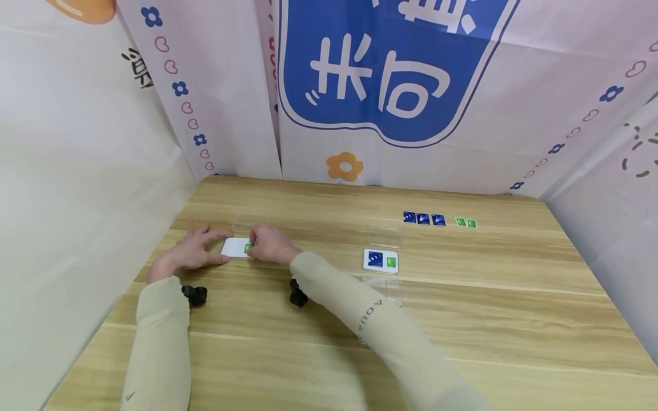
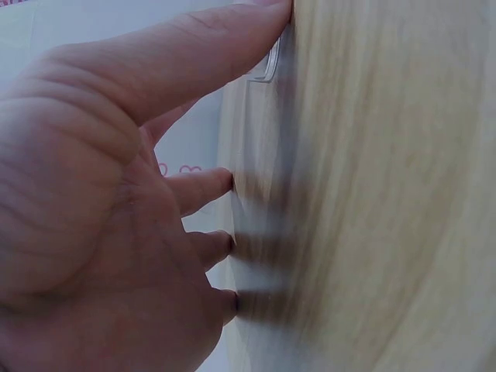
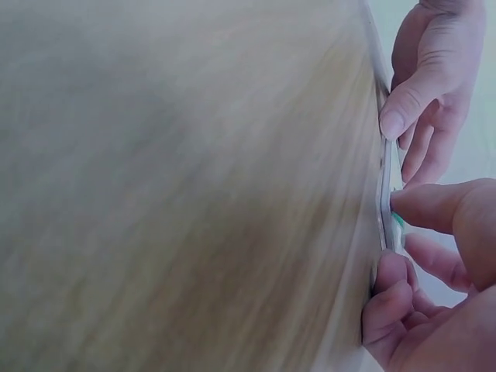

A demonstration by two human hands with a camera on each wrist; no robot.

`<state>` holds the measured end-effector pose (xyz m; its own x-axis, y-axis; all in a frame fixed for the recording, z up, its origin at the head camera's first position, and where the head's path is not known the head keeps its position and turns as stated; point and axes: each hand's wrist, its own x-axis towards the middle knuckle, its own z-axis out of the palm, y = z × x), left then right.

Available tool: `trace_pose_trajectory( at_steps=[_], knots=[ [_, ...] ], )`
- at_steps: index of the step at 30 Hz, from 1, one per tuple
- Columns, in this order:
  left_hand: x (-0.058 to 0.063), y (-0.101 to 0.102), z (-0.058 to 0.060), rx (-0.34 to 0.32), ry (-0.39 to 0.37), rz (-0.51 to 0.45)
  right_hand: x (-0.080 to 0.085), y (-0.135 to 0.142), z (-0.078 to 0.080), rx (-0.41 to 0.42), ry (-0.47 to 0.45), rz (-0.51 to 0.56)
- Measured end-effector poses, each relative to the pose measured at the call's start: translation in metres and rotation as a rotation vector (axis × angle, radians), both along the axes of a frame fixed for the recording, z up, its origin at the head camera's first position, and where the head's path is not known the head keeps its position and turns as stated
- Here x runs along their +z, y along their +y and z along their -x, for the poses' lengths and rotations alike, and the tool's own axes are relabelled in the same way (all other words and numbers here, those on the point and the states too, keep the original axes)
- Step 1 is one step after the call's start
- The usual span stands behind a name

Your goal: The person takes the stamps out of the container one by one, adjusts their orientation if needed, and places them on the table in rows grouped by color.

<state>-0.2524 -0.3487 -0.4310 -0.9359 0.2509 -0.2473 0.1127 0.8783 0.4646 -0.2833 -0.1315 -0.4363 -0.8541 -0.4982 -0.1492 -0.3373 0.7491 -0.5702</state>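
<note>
On the left of the table lies a white rounded card (image 1: 235,247), with a small green square piece (image 1: 249,248) at its right end. My left hand (image 1: 192,248) spans the card's left end, forefinger by the far edge and thumb by the near edge. Those fingers are fairly straight, the others spread on the wood (image 2: 372,194). With curled fingers my right hand (image 1: 272,244) pinches the green square at the card's surface, covering the right end. In the right wrist view, a bit of green (image 3: 398,220) shows between thumb and fingers.
A second white card (image 1: 381,268) bears a blue and a green square. Clear plastic pieces (image 1: 384,235) lie beyond and in front of it; another (image 1: 249,219) lies behind my hands. Blue squares (image 1: 423,219) and two green squares (image 1: 466,222) lie at the back right.
</note>
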Motion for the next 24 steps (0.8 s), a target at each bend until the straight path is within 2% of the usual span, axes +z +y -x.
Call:
trace_pose_trajectory(
  at_steps=[24],
  knots=[
    [-0.0006, -0.0004, -0.0005, 0.020, -0.014, -0.016, -0.0030, -0.0023, -0.0016, -0.016, 0.000, 0.142]
  ],
)
